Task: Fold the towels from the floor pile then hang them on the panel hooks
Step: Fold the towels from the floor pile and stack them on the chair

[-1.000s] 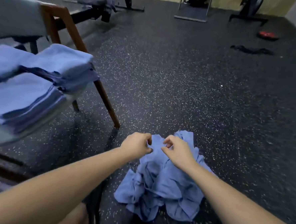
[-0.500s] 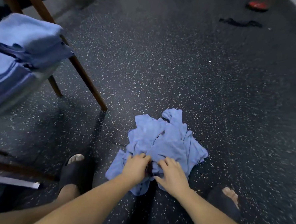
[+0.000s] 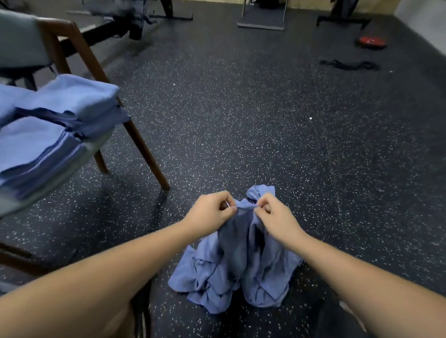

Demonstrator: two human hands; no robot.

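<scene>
The nearest thing to a container here is the chair (image 3: 145, 152) at the left of the frame. Its grey padded seat carries the folded towels (image 3: 30, 144), flat blue stacks with their layered edges showing along the near side, one stack behind and partly over another. The chair's frame is brown wood with slanted legs, and its back is upholstered in the same grey. Under everything lies the floor (image 3: 272, 119), dark rubber speckled with pale flecks. In the lower middle of the frame sits the pile (image 3: 207, 282), soft blue cloth crumpled into loose lumps and creases (how many pieces are in it I cannot tell). From its top I lift one towel (image 3: 238, 237). Its upper edge is stretched short and taut between my hands, and the rest hangs down in limp, shadowed folds to meet the heap below. My left hand (image 3: 209, 211) pinches that edge between thumb and curled fingers, and my right hand (image 3: 276, 216) pinches it just beside, so the two hands are close together above the far end of the pile. At the top of the frame stand blurred exercise machines (image 3: 137, 9) with dark metal frames. In the upper right, a flat red disc (image 3: 372, 42) and a black strap (image 3: 349, 64) lie on the floor.
</scene>
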